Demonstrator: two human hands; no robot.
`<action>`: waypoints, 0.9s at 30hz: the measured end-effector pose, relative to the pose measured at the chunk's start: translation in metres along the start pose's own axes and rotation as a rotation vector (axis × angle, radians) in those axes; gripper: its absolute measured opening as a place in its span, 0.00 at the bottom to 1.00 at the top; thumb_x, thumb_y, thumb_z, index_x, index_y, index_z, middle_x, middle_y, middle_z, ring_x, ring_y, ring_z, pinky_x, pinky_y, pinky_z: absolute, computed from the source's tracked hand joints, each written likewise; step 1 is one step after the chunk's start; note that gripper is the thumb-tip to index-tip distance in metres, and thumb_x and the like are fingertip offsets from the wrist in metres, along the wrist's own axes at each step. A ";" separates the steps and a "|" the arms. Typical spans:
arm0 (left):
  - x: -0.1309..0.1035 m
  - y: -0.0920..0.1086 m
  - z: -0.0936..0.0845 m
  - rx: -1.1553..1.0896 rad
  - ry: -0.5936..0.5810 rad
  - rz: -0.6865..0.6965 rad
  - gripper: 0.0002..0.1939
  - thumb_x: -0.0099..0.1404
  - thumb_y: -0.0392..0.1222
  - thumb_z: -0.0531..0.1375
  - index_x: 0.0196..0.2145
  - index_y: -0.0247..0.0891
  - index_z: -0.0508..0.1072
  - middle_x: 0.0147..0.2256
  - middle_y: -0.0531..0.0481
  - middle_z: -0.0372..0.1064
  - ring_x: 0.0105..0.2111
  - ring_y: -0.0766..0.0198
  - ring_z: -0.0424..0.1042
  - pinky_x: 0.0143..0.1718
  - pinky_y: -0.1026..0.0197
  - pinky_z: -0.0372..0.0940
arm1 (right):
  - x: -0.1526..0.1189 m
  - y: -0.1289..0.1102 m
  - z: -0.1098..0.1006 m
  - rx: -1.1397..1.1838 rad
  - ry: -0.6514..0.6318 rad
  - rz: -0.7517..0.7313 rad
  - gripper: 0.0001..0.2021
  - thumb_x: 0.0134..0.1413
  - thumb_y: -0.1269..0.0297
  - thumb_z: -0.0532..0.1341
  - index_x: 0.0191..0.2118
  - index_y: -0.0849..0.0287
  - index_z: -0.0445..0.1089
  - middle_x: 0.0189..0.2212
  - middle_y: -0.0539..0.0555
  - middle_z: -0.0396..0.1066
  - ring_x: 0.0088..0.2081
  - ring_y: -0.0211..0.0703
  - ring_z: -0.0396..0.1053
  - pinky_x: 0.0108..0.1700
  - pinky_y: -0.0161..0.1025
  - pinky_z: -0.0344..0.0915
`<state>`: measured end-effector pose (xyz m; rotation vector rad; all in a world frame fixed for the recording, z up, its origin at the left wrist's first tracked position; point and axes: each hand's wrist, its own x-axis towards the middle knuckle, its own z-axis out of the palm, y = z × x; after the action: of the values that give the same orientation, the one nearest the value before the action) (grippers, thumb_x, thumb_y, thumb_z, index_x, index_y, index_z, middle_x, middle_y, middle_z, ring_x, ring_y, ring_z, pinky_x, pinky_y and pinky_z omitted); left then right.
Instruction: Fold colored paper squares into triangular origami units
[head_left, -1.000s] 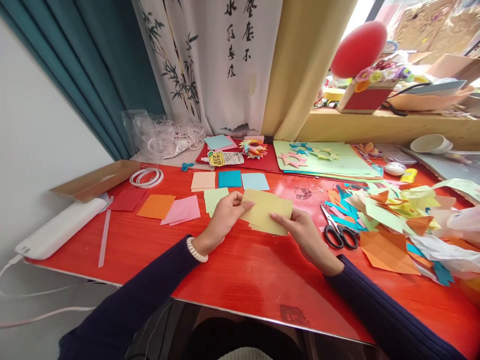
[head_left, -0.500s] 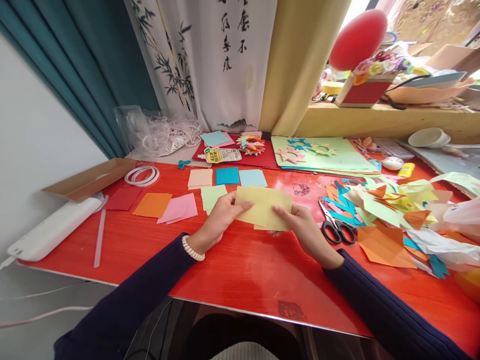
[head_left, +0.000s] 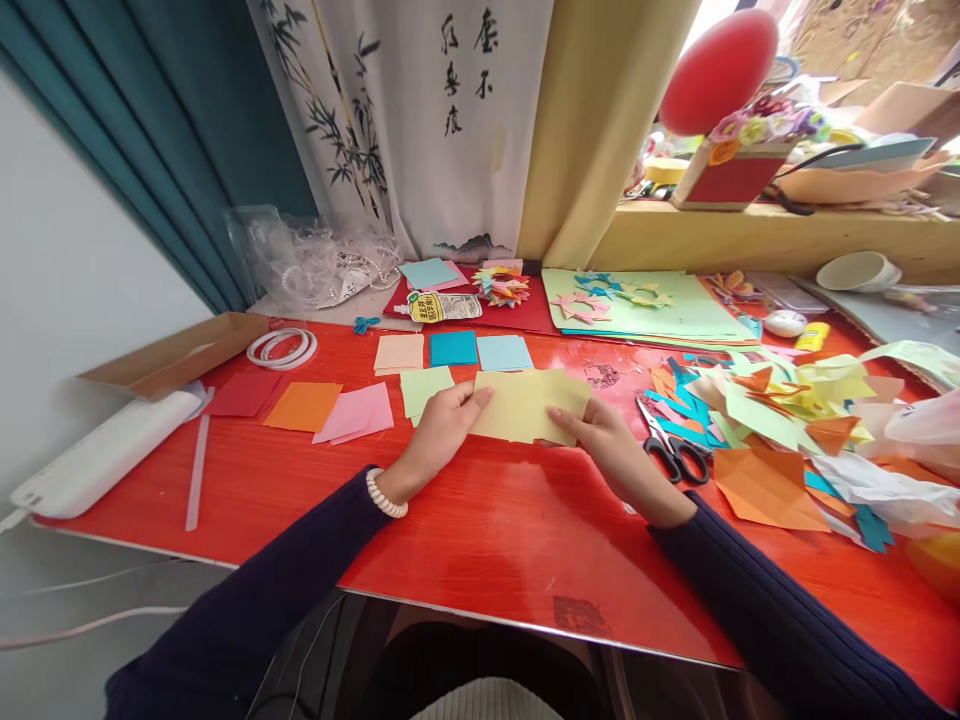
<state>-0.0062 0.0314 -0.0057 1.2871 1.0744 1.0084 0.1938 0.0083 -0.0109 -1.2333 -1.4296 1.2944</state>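
Observation:
Pale yellow paper sheets point(head_left: 517, 405), partly overlapping, are held up over the red table point(head_left: 480, 530). My left hand point(head_left: 442, 425) pinches their left side, thumb on top. At the right end my right hand point(head_left: 600, 435) grips the yellow paper, its thumb on the face and its other fingers mostly hidden below. Just behind and left of my left hand lie light green paper squares point(head_left: 421, 388). Beyond the yellow paper are peach point(head_left: 399, 353), blue point(head_left: 453, 349) and light blue point(head_left: 504, 352) squares. Scissors point(head_left: 675, 450) with black handles rest right of my right hand.
Pink point(head_left: 356, 413), orange point(head_left: 304, 406) and red point(head_left: 240, 394) squares lie to the left, near a white power strip point(head_left: 105, 455). Paper scraps point(head_left: 787, 410) pile up at the right. Folded paper rings point(head_left: 585, 305) and a glue pouch point(head_left: 442, 307) sit at the back.
The yellow sheets have shifted against each other and now span slightly wider. My right hand has moved a little to the right, still holding the paper.

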 end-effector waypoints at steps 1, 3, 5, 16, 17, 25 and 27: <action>0.001 0.000 -0.001 0.007 0.002 0.002 0.18 0.55 0.55 0.61 0.31 0.35 0.71 0.29 0.51 0.71 0.33 0.61 0.70 0.32 0.62 0.65 | 0.003 0.003 -0.007 -0.039 0.007 -0.004 0.19 0.54 0.56 0.57 0.50 0.58 0.64 0.45 0.57 0.71 0.42 0.48 0.71 0.45 0.48 0.69; 0.002 0.002 -0.004 0.010 -0.001 0.012 0.18 0.56 0.55 0.61 0.30 0.35 0.71 0.29 0.51 0.70 0.33 0.62 0.69 0.32 0.63 0.64 | 0.010 0.009 -0.022 -0.117 0.051 -0.014 0.20 0.50 0.58 0.60 0.49 0.58 0.64 0.45 0.58 0.71 0.45 0.52 0.69 0.47 0.52 0.67; 0.003 0.004 -0.005 -0.002 -0.011 0.027 0.18 0.56 0.55 0.61 0.32 0.34 0.71 0.30 0.51 0.70 0.32 0.63 0.69 0.32 0.64 0.64 | 0.016 0.013 -0.038 -0.221 0.141 -0.031 0.22 0.47 0.60 0.62 0.49 0.59 0.64 0.46 0.61 0.70 0.48 0.59 0.67 0.50 0.61 0.61; -0.001 0.010 0.002 0.071 -0.187 0.026 0.18 0.64 0.54 0.53 0.34 0.34 0.69 0.19 0.53 0.63 0.18 0.69 0.64 0.18 0.68 0.59 | -0.004 -0.013 -0.004 0.057 -0.030 -0.026 0.25 0.53 0.51 0.58 0.55 0.56 0.60 0.46 0.59 0.70 0.46 0.50 0.69 0.47 0.50 0.68; -0.001 0.011 0.001 0.075 -0.222 0.014 0.18 0.64 0.53 0.52 0.39 0.35 0.69 0.23 0.51 0.66 0.20 0.67 0.67 0.19 0.67 0.61 | -0.005 -0.013 -0.002 0.105 -0.060 0.003 0.24 0.53 0.52 0.58 0.53 0.57 0.62 0.42 0.57 0.72 0.42 0.48 0.71 0.43 0.48 0.70; 0.001 0.015 -0.026 0.720 -0.326 0.645 0.23 0.66 0.34 0.50 0.57 0.51 0.60 0.59 0.48 0.50 0.53 0.61 0.59 0.54 0.54 0.58 | -0.004 -0.011 -0.009 0.213 -0.024 0.081 0.16 0.52 0.58 0.60 0.46 0.57 0.68 0.41 0.54 0.71 0.38 0.41 0.71 0.35 0.38 0.73; 0.002 0.014 -0.029 0.811 -0.362 0.762 0.18 0.66 0.36 0.52 0.51 0.50 0.67 0.60 0.49 0.51 0.56 0.58 0.55 0.56 0.51 0.54 | -0.005 -0.012 -0.008 0.200 -0.039 0.083 0.15 0.53 0.58 0.59 0.45 0.57 0.69 0.43 0.54 0.71 0.39 0.42 0.71 0.35 0.38 0.73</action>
<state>-0.0337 0.0407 0.0082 2.5573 0.7114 0.8186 0.2007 0.0049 0.0019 -1.1491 -1.2525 1.4870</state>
